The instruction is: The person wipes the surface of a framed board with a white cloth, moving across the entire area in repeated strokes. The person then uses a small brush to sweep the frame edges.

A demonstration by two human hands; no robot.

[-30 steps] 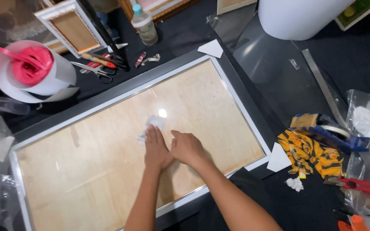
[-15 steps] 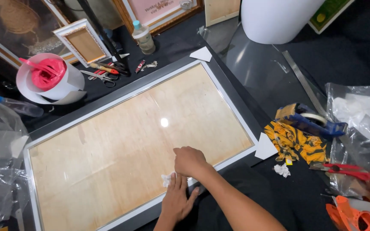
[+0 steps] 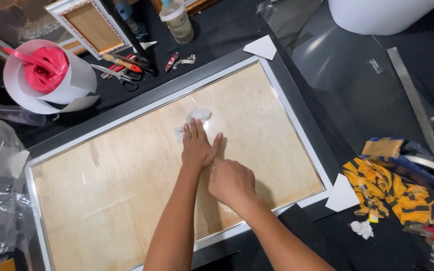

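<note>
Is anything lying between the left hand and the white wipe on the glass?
Nothing visible. The left hand lies flat on the wipe, which shows past its fingertips, on the frame. The right hand rests beside the left wrist.

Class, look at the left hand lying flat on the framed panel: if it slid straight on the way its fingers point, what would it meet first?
The left hand would first meet the crumpled white tissue at its fingertips, probably already touching it.

We find open room across the framed panel [image 3: 126, 180]; beyond its far edge, scissors [image 3: 121, 75], bottle [image 3: 178, 21] and paper roll [image 3: 51, 75] crowd the counter [image 3: 227, 30].
</note>
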